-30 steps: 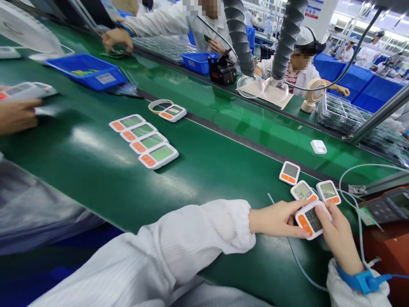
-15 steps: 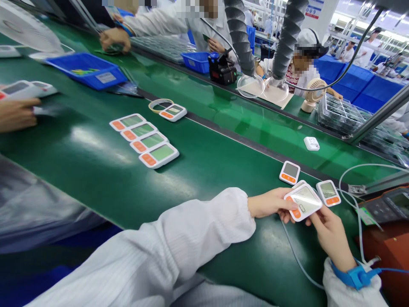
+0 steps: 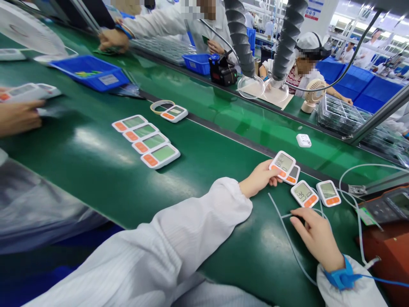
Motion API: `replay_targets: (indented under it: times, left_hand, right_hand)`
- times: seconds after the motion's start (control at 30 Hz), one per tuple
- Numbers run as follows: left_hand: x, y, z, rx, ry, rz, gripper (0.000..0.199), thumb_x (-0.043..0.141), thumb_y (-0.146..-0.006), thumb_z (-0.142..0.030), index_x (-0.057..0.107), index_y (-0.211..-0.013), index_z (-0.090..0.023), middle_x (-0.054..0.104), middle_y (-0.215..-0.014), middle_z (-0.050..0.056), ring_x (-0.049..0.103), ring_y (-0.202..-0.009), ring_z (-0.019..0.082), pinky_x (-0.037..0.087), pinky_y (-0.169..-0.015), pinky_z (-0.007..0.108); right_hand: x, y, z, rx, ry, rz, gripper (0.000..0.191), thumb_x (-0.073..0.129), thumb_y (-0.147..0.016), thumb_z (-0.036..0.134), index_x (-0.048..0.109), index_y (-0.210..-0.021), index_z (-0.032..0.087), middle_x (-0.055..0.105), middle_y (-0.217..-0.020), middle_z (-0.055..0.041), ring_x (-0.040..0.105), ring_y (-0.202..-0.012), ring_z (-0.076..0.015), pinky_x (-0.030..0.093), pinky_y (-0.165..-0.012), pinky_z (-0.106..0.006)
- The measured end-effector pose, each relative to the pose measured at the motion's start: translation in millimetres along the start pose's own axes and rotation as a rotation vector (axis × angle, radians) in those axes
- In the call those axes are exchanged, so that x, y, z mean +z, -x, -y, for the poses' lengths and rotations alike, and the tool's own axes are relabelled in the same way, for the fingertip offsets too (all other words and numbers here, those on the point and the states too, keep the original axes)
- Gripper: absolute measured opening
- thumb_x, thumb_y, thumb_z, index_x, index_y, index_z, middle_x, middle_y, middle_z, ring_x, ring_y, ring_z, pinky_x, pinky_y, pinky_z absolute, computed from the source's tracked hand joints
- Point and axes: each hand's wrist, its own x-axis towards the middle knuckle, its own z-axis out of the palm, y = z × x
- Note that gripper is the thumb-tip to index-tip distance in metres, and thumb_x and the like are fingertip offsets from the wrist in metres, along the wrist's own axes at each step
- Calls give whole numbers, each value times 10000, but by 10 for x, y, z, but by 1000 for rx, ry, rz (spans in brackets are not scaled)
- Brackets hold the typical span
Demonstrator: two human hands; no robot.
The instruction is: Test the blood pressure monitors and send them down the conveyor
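White and orange, the held meter [image 3: 283, 164] is pinched between the thumb and fingers of the left hand [image 3: 259, 178], partly covering another meter [image 3: 293, 175] on the green surface [image 3: 204, 160]. The right hand [image 3: 317, 234] has loosely curled, parted fingers beside a thin cable [image 3: 281, 219]; whether they touch it, I cannot tell.
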Motion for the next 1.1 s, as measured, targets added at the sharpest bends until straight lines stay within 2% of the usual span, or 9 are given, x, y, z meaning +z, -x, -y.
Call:
replay_targets:
  times: [0.1, 0.2, 0.37, 0.47, 0.63, 0.73, 0.87, 1.03, 1.1]
  left_hand:
    - [-75, -78, -12, -23, -118, -133, 137, 567, -850, -160, 580, -982, -126, 659, -645, 13, 554, -485, 69, 399, -466, 164]
    - [-104, -98, 1, -26, -187, -168, 168, 570, -857, -156, 601, -1018, -123, 650, -636, 5, 556, -492, 77, 426, -481, 176]
    - [-166, -73, 10, -4, -363, -142, 288, 638, -832, -225, 626, -1115, -171, 636, -637, -25, 550, -489, 98, 413, -483, 200]
    - [-237, -62, -39, 73, -689, -112, 252, 627, -857, -318, 665, -1068, -187, 678, -728, 12, 611, -605, 148, 424, -565, 235]
    - [-146, 62, -185, 130, -988, -299, 359, 615, -882, -408, 691, -1125, -156, 666, -716, 57, 644, -734, 232, 416, -652, 276]
    - [105, 243, -171, 161, -823, -93, 362, 560, -914, -463, 742, -963, -154, 608, -603, 29, 593, -609, 184, 403, -602, 267]
    - [432, 430, 24, 1, -288, 350, 435, 639, -859, -500, 693, -1103, -145, 680, -761, 40, 600, -607, 136, 447, -565, 235]
    - [470, 399, 187, -86, 126, 214, 518, 683, -819, -519, 631, -1158, -130, 679, -840, 55, 599, -628, 118, 434, -532, 212]
    - [413, 358, 192, -146, 201, 264, 551, 682, -806, -555, 634, -1139, -119, 682, -799, 63, 607, -589, 127, 411, -509, 219]
  right_hand:
    - [14, -15, -103, 37, 140, -250, 358, 472, -1023, 485, 674, -1052, 192, 677, -912, -75, 638, -741, -213, 529, -737, -347]
    - [40, -45, -215, 50, 302, -463, 470, 475, -1003, 533, 603, -1245, 150, 614, -1219, -167, 579, -1146, -322, 469, -982, -478]
    - [126, -76, -300, 72, 305, -369, 669, 474, -985, 575, 397, -1468, 118, 502, -1400, -212, 447, -1331, -351, 396, -1086, -541]
    - [148, -81, -306, 139, 271, -375, 673, 508, -963, 557, 389, -1460, 120, 528, -1373, -209, 496, -1282, -357, 425, -1058, -537]
    - [88, -56, -254, 300, 71, -454, 625, 656, -839, 607, 502, -1257, 167, 632, -1175, -160, 642, -1019, -313, 543, -864, -450]
    - [57, -30, -182, 324, -53, -544, 588, 704, -803, 610, 510, -1170, 195, 636, -1135, -126, 662, -834, -246, 559, -746, -385]
    - [76, -3, -121, 163, -28, -625, 629, 741, -794, 583, 513, -1217, 177, 599, -1204, -159, 638, -972, -285, 546, -807, -423]
    - [87, 32, -115, 65, -178, -478, 415, 548, -986, 444, 502, -1306, 184, 647, -1156, -133, 659, -950, -243, 550, -819, -393]
    - [73, 32, -107, 106, -162, -462, 336, 445, -1034, 379, 537, -1297, 191, 667, -1120, -114, 667, -893, -220, 545, -816, -375]
